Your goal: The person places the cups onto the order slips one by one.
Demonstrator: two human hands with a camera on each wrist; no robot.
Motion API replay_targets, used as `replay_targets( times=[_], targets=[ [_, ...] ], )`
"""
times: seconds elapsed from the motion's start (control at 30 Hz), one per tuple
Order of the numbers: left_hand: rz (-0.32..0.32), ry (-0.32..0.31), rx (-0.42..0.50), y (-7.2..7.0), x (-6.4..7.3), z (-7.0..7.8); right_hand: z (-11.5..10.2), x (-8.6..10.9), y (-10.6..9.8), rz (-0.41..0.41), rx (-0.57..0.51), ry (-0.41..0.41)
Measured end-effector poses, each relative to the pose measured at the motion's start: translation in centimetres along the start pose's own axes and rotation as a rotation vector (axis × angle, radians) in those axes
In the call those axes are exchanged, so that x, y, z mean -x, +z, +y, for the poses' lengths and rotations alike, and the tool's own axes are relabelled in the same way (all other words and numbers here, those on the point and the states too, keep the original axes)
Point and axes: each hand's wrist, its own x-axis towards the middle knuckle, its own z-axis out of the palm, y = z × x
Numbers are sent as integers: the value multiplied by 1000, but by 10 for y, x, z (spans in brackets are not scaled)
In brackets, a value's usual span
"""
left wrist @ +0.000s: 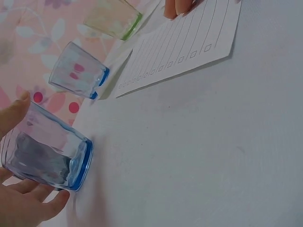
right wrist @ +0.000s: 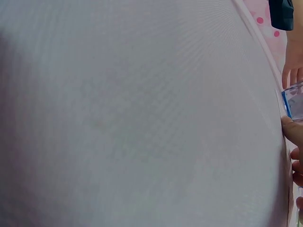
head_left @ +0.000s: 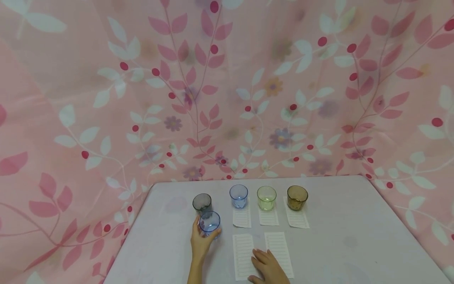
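My left hand [head_left: 201, 240] grips a clear blue glass [head_left: 210, 221], thumb on one side and fingers on the other. In the left wrist view this blue glass [left wrist: 52, 151] is seen from the side, with a dark glass visible through its wall. A dark grey glass [head_left: 202, 199] stands just behind the held one. My right hand [head_left: 267, 266] rests with loosely extended fingers over two lined paper sheets [head_left: 243, 252], holding nothing. At the right edge of the right wrist view, the held glass [right wrist: 294, 101] is partly cut off.
Along the back stand another blue glass [head_left: 239, 196], a light green glass [head_left: 267, 198] and an amber glass [head_left: 297, 198], each with a lined sheet by its base. The white table [head_left: 340, 236] meets a pink floral curtain [head_left: 227, 98] behind.
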Motion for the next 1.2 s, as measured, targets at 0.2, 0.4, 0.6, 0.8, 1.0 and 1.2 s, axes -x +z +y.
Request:
replay_targets(
  times=[0.2,0.4,0.6,0.8,1.0,1.2],
  targets=[
    [14,-12,8,-1,1,-1,1,-3,-8,-119,-56,20],
    [24,13,0,0,0,-2,2,-4,-14,-206,-138,54],
    [54,41,1,1,0,-1,2,-4,-13,-221,-172,93],
    [77,23,44,1,2,1,2,-1,-9,-214,-139,107],
    [72,17,76,0,5,4,3,-1,-8,-196,-129,96],
    [57,25,101,-3,10,11,2,-6,-16,-232,-136,54]
  ],
)
